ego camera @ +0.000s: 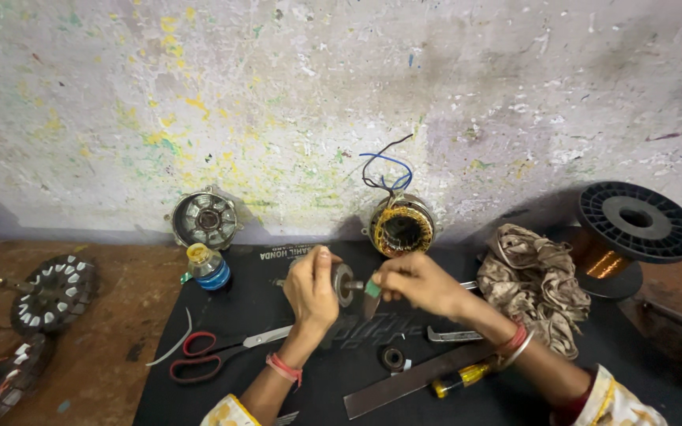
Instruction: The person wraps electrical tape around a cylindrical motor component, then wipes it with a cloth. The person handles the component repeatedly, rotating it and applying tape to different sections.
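While my left hand (312,285) was closed around a small grey metal part (344,282) with a short shaft, its shaft end pointed to the right, toward my other hand. My right hand (418,282) was pinched shut on a small green piece (372,289), held just at the tip of that shaft, touching or nearly so; I could not tell which. The part's long axis ran roughly left to right, level above the black mat (262,304), so the green piece lay directly along that axis. Both hands met near the mat's middle, the right one reaching in from farther off.

Noted around the grip: a small black ring (392,358) on the mat just below the hands, with a flat metal bar (412,379) and a yellow-handled screwdriver (458,378) beyond it. Red-handled scissors (213,355) lay to the lower left, a small blue bottle (207,267) with a yellow cap to the upper left. A wound stator (401,226) with loose wires leaned on the wall behind, a crumpled cloth (534,284) and a spool of copper wire (621,237) to the right.
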